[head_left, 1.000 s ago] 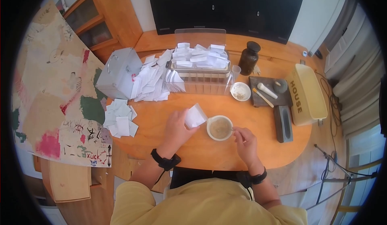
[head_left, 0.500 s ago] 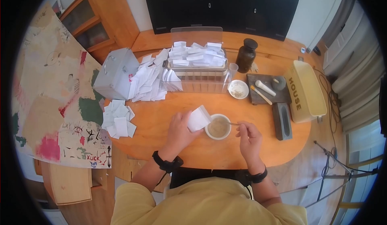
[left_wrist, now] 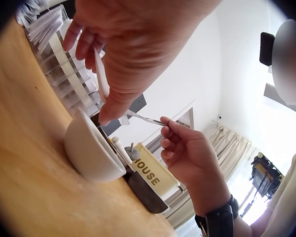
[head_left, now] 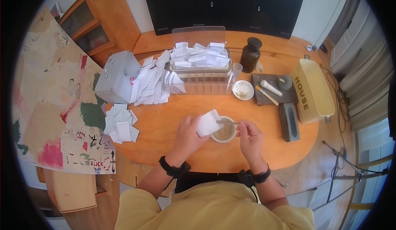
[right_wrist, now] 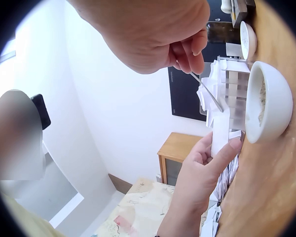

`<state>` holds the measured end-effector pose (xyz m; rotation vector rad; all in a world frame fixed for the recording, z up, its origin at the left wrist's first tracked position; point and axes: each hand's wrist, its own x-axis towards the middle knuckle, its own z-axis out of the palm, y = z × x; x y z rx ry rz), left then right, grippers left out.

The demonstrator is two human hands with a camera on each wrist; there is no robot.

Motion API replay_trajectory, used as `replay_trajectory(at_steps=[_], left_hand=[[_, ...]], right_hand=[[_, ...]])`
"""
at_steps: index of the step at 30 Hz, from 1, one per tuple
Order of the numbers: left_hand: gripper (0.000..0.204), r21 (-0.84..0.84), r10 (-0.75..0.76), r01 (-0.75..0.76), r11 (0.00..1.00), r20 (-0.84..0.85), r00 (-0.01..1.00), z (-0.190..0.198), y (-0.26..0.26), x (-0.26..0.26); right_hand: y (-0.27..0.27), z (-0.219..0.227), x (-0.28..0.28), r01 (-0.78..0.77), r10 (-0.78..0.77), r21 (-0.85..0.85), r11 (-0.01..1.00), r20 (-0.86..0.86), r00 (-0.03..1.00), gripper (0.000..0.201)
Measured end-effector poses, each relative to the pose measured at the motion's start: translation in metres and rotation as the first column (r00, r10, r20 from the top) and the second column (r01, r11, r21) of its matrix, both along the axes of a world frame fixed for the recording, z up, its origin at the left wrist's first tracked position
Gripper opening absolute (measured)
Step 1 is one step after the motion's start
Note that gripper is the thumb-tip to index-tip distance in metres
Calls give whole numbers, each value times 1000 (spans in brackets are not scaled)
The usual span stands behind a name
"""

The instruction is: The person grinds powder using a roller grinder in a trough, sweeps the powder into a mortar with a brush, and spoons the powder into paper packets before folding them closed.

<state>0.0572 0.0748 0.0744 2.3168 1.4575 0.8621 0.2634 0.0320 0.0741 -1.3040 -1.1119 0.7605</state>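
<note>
My left hand (head_left: pixel 189 136) holds a small white paper packet (head_left: pixel 208 124) between thumb and fingers, beside the left rim of a white bowl (right_wrist: pixel 277 106). Brownish powder (head_left: pixel 225 133) lies in the bowl. My right hand (head_left: pixel 251 140) pinches the thin handle of a small metal spoon (head_left: pixel 229 123) between thumb and fingertips. The spoon reaches leftward over the bowl, its far end at the packet's opening. In the right wrist view the spoon tip (right_wrist: pixel 220 107) meets the upper edge of the packet; what it carries is hidden.
Behind stands a clear divided box (head_left: pixel 198 85) heaped with white packets. More packets (head_left: pixel 150 83) and a silver case (head_left: pixel 118 77) are at left. Rightward sit a white dish (head_left: pixel 243 85), dark jar (head_left: pixel 250 56), slab (head_left: pixel 264 100) with pestle, grey trough (head_left: pixel 289 123) and yellow bin (head_left: pixel 315 94).
The spoon has come up out of the bowl and swung left to the packet's opening. My left hand has shifted slightly right, bringing the packet over the bowl's edge.
</note>
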Motion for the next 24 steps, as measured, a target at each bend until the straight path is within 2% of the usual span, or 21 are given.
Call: replay_trajectory(at_steps=[5,11,14,20,23,24], left_hand=[[70,8,-24,24,1000,-5,1000,-3,0,1],[68,41,-66,65,997,16,998,-6,1,1],[66,32,-94,94,995,16,995,-4,2,2],[62,40,-121,121,992,5,993,-2,5,4],[60,-25,-86,87,996,23,996,-3,5,3],[60,-18,-62,62,998,16,998,-7,6,1]], right_hand=[[2,0,2,14,-14,0,1000,-3,1000,15],[8,-3,9,-97,51,-144,985,-296,954,16],[12,-6,11,-215,135,-189,958,-361,923,17],[16,0,1,-297,226,-155,942,-360,905,17],[17,-8,4,-227,185,-126,966,-277,943,17],[16,-8,8,-195,152,-121,973,-299,942,17]])
